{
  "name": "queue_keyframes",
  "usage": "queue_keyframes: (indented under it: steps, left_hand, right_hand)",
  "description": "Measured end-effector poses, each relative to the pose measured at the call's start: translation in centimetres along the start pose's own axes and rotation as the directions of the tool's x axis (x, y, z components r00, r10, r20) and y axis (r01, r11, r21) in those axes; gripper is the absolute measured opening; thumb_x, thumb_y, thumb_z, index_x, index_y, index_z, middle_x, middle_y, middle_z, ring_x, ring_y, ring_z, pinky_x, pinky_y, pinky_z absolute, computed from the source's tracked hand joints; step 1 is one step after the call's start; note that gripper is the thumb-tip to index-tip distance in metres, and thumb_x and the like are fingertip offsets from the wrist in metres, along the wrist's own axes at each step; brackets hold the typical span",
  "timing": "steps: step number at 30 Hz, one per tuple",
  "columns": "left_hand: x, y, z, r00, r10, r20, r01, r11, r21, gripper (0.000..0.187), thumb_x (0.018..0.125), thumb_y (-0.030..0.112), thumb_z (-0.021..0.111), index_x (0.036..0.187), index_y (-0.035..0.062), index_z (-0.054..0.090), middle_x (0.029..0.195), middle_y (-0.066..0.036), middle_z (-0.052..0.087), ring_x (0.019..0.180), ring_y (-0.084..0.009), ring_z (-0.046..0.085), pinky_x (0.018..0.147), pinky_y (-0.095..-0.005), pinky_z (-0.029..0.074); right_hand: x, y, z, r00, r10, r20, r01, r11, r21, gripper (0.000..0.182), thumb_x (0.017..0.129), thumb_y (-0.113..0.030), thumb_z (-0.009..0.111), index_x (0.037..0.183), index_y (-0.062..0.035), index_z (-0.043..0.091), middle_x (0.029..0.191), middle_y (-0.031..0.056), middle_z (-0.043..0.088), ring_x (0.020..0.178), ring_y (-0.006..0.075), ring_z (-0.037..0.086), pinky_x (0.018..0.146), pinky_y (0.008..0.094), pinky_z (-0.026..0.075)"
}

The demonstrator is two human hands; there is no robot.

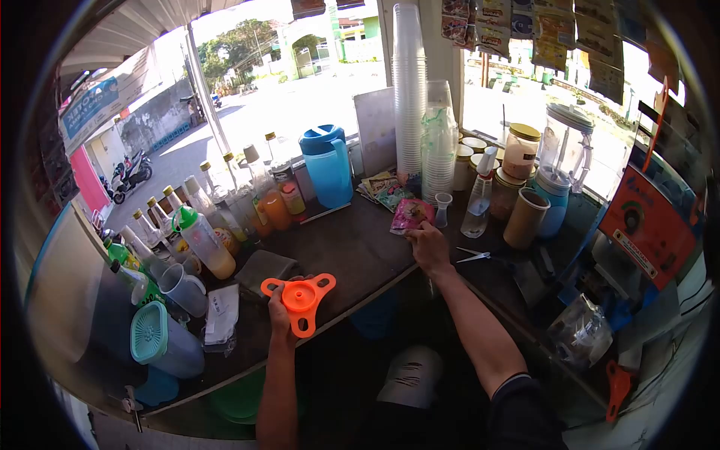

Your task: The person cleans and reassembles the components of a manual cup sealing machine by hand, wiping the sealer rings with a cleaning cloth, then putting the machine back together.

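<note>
Orange piece (302, 297) (three-armed) in left hand (278, 314)

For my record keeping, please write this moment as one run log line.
left hand: holds orange three-armed piece | right hand: at near edge of pink packet | on counter: blue pitcher, scissors

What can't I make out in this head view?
All in the head view:
Left hand: most fingers, hidden behind the bright orange three-armed plastic piece.
Shiny pink plastic packet at the right hand: print too small to read.
Multicoloured hanging sachets: top row cut off by the picture's upper edge.
</note>
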State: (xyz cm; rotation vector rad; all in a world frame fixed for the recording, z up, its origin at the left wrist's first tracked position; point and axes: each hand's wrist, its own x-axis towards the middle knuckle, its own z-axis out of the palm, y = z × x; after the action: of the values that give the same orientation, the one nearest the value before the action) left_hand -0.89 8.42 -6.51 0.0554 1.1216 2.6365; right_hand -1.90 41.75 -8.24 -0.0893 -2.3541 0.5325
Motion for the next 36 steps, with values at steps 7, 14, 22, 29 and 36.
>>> queue_keyframes:
  steps: [7,14,22,29,36]
  left_hand:
    - [0.1,-0.6,-0.9,0.994,0.052,-0.100,-0.045,0.996,0.073,0.041,0.100,0.029,0.030,0.108,-0.0024,0.055,0.112,-0.018,0.062,0.101,-0.0255,0.063,0.089,-0.0369,0.052]
    - [0.4,-0.6,-1.5,0.997,-0.005,-0.080,0.018,0.987,0.159,0.038,0.099,0.031,0.035,0.108,0.0009,0.056,0.108,-0.013,0.064,0.096,-0.0222,0.064,0.084,-0.0349,0.054]
    - [0.8,-1.1,-1.4,0.983,0.049,-0.175,-0.012,0.979,0.204,0.041,0.100,0.036,0.036,0.107,0.0014,0.058,0.103,-0.011,0.064,0.093,-0.0199,0.064,0.082,-0.0334,0.054]
    - [1.4,-1.2,-2.2,0.991,0.088,-0.103,-0.064,0.974,0.216,0.061,0.100,0.052,0.028,0.107,-0.0001,0.058,0.103,-0.013,0.066,0.092,-0.0212,0.065,0.083,-0.0341,0.054]
    - [0.6,-0.3,-1.4,0.989,0.126,-0.073,-0.097,0.945,0.311,0.062,0.098,0.057,0.032,0.108,0.0004,0.056,0.100,-0.012,0.064,0.088,-0.0211,0.065,0.080,-0.0326,0.055]
  right_hand:
    - [2.0,0.0,2.5,0.974,-0.089,0.210,0.149,0.944,-0.295,0.008,0.079,-0.006,0.060,0.086,-0.0074,0.064,0.094,0.0092,0.061,0.090,0.0281,0.063,0.074,0.0404,0.055]
    - [2.8,0.4,2.4,0.917,0.002,0.398,0.124,0.949,-0.290,0.026,0.082,-0.004,0.055,0.107,0.0021,0.053,0.101,0.0211,0.057,0.102,0.0368,0.058,0.087,0.0434,0.050]
    - [2.3,1.2,4.7,0.975,-0.214,-0.059,0.221,0.964,0.147,0.013,0.084,-0.002,0.051,0.096,0.0036,0.052,0.095,0.0260,0.058,0.087,0.0425,0.057,0.072,0.0502,0.045]
    - [1.1,-4.2,0.7,0.912,0.088,0.401,-0.395,0.459,0.796,0.007,0.093,-0.007,0.051,0.094,-0.0024,0.056,0.075,0.0038,0.058,0.065,0.0073,0.051,0.055,0.0225,0.039]
    - [-12.6,-9.9,-5.8,0.587,-0.020,0.809,-0.732,-0.439,0.520,0.027,0.102,-0.025,0.044,0.118,-0.0042,0.051,0.086,-0.0009,0.051,0.075,0.0043,0.049,0.061,0.0178,0.039]
